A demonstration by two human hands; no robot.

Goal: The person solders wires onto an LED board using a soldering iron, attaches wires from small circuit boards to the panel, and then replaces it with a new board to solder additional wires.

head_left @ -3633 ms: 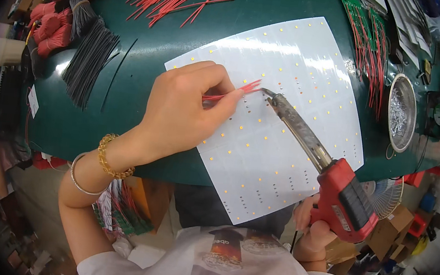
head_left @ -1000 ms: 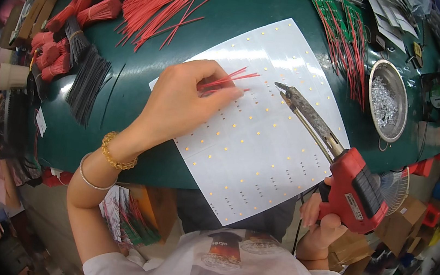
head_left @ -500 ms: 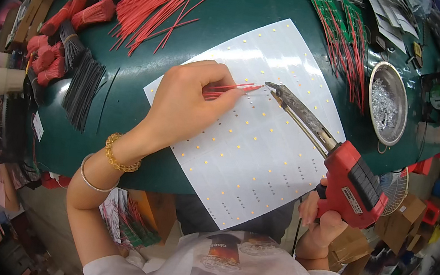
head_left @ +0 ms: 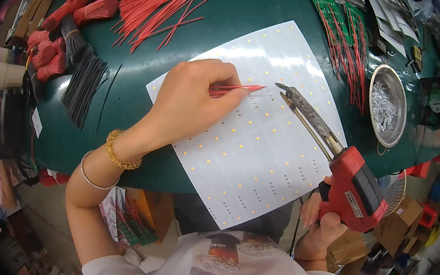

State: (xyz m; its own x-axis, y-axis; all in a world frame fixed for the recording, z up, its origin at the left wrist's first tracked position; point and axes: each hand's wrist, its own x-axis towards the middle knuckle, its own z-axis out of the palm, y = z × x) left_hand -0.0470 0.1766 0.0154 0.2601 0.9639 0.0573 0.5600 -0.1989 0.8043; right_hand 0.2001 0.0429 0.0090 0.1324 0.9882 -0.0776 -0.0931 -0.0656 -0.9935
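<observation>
A white circuit board sheet (head_left: 217, 159) dotted with small yellow components lies aslant on the green table, its near corner reaching past the edge. My left hand (head_left: 197, 96) is over its left half, fingers pinched round a few short red wires (head_left: 245, 88) whose ends point right. My right hand (head_left: 325, 219) grips the handle of a red soldering gun (head_left: 353, 189) at the board's lower right. The gun's dark tip (head_left: 280, 85) and the thin brass-coloured tube beside it point up and left, a short gap away from the wire ends.
Loose red wires (head_left: 151, 5) and black wires (head_left: 84, 88) lie at left, with tied bundles behind. Green circuit boards (head_left: 328, 16) with red wires are at the far right. Near them stand a metal bowl (head_left: 397, 112) of silvery bits and a black fan (head_left: 436, 101).
The soldering gun's tip has drawn back to the right, away from the wire ends. My left hand has shifted slightly right, still pinching the red wires.
</observation>
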